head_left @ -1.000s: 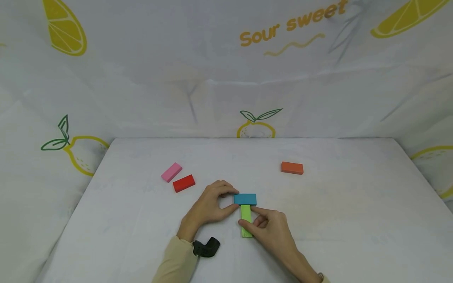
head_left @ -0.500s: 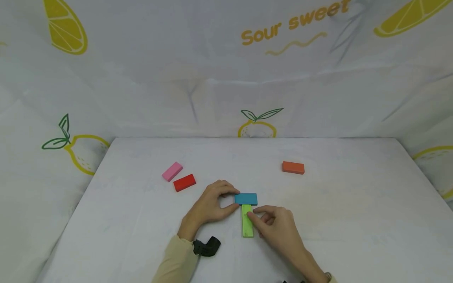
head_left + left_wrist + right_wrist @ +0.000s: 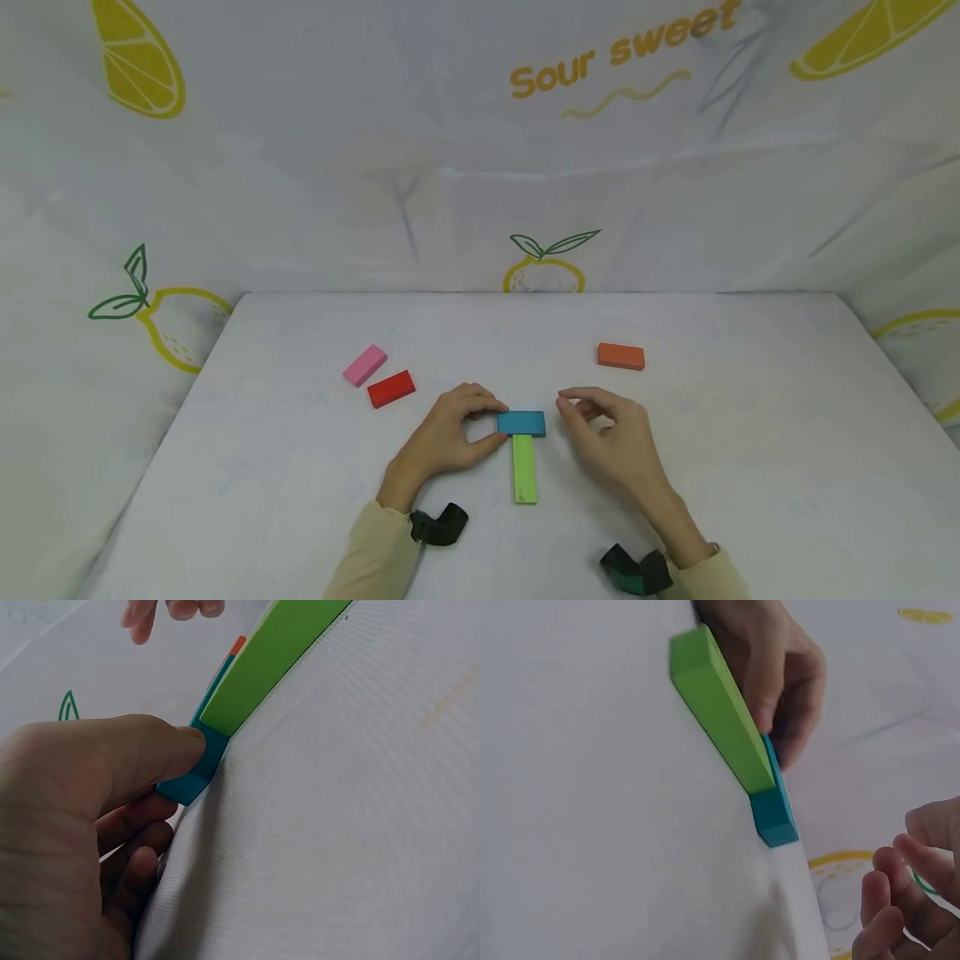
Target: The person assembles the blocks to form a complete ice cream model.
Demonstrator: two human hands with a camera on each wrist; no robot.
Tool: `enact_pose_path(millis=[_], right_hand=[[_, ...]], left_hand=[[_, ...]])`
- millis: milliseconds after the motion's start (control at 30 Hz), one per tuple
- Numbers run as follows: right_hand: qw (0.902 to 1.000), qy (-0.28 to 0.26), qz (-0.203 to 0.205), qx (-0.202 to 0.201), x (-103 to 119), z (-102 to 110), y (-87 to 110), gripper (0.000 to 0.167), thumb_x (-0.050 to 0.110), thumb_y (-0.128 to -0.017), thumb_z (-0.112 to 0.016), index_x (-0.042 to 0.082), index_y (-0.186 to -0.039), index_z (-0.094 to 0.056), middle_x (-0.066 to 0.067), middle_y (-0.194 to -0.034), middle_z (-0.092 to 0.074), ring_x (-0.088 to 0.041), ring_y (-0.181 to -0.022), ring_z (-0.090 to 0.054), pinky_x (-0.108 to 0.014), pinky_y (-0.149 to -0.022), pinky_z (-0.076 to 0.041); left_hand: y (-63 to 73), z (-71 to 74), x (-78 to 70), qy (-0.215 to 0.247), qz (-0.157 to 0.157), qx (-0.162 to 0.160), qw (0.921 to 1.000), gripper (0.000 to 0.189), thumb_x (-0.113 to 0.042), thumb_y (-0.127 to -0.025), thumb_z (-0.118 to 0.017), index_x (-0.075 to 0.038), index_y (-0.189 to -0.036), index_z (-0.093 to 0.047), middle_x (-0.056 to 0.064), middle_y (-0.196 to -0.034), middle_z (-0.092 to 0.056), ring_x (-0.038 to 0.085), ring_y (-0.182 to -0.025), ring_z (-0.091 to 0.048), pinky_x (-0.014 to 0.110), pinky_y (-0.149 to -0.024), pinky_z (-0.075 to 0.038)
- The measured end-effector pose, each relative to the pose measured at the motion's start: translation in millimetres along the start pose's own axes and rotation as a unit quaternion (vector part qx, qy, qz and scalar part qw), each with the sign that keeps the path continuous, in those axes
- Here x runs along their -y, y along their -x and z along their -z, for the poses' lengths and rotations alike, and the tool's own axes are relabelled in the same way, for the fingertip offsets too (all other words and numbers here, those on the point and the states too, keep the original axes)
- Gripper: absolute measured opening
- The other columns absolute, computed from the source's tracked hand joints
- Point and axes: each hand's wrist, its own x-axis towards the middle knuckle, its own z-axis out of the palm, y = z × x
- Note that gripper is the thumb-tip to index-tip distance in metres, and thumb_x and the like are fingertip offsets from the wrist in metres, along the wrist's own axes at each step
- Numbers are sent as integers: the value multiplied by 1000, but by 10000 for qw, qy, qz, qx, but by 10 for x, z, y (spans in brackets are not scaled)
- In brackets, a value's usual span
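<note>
Blue block [image 3: 521, 423]: lying crosswise, lower centre of frame; left hand [image 3: 446, 433] is pinching its left end.
Green block [image 3: 524, 469]: touching it from below.
Right hand [image 3: 615, 433]: hovering beside, fingers loosely curling, tips perhaps meeting.
Pink block [image 3: 365, 365], red block [image 3: 391, 389]: lying left of centre.
Orange block [image 3: 621, 357]: lying right.

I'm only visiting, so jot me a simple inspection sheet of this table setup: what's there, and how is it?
Surface: white table.
Job's things: green block, end against the blue block, making a T.
Clutter: pink block and red block back left; orange block back right.
Hands: left hand pinches the blue block; right hand beside it, holding nothing.
Cables: nothing seen.
Surroundings: white cloth printed with lemons.
</note>
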Motion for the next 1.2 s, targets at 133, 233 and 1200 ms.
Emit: enact_pose_path(millis=[133, 233, 1200], right_hand=[[9994, -114, 109, -315, -64, 101, -151, 13, 12, -92, -74, 7, -103, -79, -5, -77, -69, 1, -73, -57, -18, -45, -40], [9984, -235, 193, -470, -71, 158, -239, 14, 12, -91, -74, 6, -103, -78, -5, -76, -66, 1, -73, -57, -18, -43, -38], [9936, -827, 65, -764, -215, 138, -613, 24, 11, -90, -77, 3, -113, -76, 9, -81, -54, -3, -79, -52, -13, -74, -46]], left_hand=[[5, -11, 3, 38, -4, 22, 10000, 26, -16, -86, -79, -12, -111, -77, -1, -107, -73, 12, -96, -63, 28, -89, -54], [3, -11, -5, 63, -11, 31, 10000, 26, -16, -86, -79, -12, -112, -76, 0, -108, -73, 12, -97, -63, 27, -89, -54], [6, -8, 5, 47, -62, 9, 10000, 26, -16, -85, -78, -12, -111, -76, 0, -107, -73, 12, -97, -64, 26, -88, -54]])
